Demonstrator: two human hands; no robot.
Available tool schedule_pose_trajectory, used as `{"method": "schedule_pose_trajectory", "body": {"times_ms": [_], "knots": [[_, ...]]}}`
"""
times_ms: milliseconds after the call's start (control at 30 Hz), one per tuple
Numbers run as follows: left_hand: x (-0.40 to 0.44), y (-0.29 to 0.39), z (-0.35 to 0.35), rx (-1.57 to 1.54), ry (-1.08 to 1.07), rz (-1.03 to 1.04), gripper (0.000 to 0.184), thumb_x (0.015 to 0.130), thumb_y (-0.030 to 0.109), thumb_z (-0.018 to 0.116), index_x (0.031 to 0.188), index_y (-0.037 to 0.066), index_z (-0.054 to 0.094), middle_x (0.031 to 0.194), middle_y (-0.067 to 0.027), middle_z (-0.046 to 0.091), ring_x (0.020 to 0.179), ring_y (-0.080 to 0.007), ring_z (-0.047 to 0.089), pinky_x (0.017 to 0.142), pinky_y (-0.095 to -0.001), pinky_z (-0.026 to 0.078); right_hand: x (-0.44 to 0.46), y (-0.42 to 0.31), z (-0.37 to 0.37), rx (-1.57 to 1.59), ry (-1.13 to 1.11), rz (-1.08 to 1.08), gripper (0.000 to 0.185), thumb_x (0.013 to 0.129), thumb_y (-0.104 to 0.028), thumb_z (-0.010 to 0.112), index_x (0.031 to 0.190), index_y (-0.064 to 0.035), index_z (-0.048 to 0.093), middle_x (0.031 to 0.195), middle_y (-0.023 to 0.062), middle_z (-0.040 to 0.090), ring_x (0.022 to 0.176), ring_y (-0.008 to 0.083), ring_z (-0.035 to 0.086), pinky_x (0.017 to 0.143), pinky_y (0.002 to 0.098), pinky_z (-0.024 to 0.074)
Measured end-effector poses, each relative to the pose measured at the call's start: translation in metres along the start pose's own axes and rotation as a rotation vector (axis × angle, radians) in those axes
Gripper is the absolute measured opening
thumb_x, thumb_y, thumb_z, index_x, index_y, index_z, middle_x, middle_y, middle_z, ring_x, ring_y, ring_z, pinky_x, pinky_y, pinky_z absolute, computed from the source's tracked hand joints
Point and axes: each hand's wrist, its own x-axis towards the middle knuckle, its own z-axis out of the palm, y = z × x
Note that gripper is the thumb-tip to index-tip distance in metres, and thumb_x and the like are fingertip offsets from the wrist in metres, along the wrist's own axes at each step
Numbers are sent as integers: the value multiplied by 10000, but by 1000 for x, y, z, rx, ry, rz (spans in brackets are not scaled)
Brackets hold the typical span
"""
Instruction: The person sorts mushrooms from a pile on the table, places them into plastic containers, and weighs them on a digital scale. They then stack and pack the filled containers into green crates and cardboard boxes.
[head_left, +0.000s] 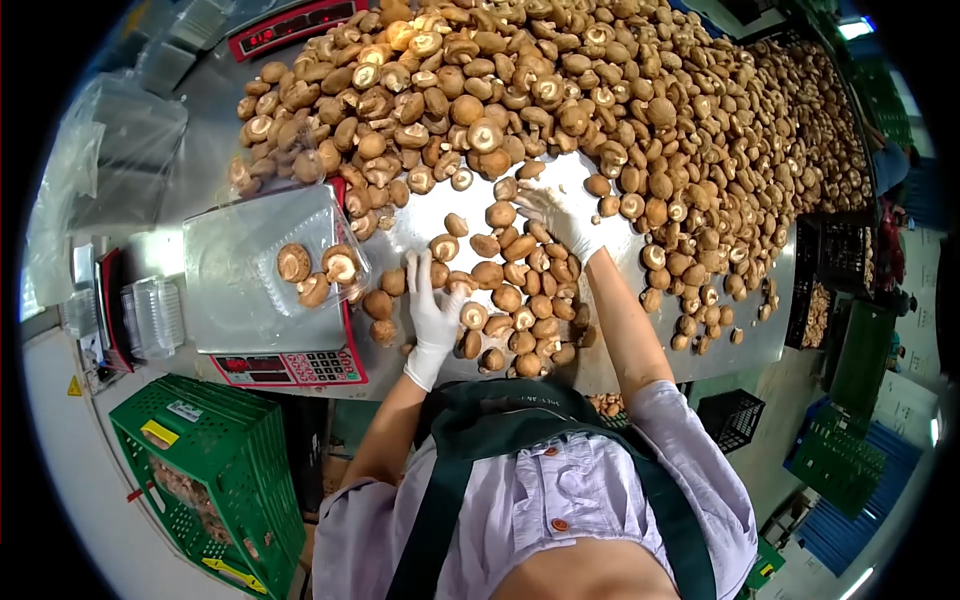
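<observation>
My left hand (434, 320), in a white glove, is over the near left edge of a loose group of shiitake mushrooms (507, 297). Its fingers are apart and stretched forward, with the thumb beside a mushroom (461, 282) that it seems to touch. Farther up and to the right, my right hand (566, 217), also white-gloved, reaches leftward with extended fingers. Its fingertips are close to mushrooms (501, 214) at the group's far side; no held mushroom shows. Left of my left hand, a clear plastic tray (305, 225) on a scale (215, 270) carries three mushrooms.
A large mushroom heap (620, 100) covers the back and right of the metal table (400, 378). Another scale (295, 28) stands at the back left. Green crates (215, 440) are stacked on the floor at left. Clear trays (155, 315) lie beyond the near scale.
</observation>
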Motion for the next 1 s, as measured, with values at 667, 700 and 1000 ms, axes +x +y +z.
{"method": "schedule_pose_trajectory", "body": {"times_ms": [667, 700, 1000], "knots": [[80, -12, 40, -361, -15, 46, 645, 910, 199, 568, 1426, -12, 243, 1438, -155, 316, 1267, -251, 391, 1027, -336, 355, 5, -36, 44, -1028, -160, -99, 598, 908, -516, 457, 1387, -165, 389, 1423, 124, 389, 1301, 293, 367, 1081, 383, 279], [85, -13, 41, -328, -12, 53, 645, 892, 198, 592, 1413, -17, 280, 1423, -150, 344, 1266, -227, 392, 1024, -324, 355, 6, -38, 44, -1029, -181, -58, 607, 911, -531, 441, 1394, -169, 378, 1446, 123, 358, 1320, 300, 339, 1092, 388, 259], [45, 0, 39, -124, -211, 128, 546, 895, 245, 575, 1359, 9, 410, 1400, -174, 377, 1302, -265, 354, 1071, -356, 268, 3, -30, 10, -975, -294, -146, 524, 897, -518, 478, 1331, -225, 498, 1349, 71, 498, 1222, 255, 457, 1049, 366, 305]]}}
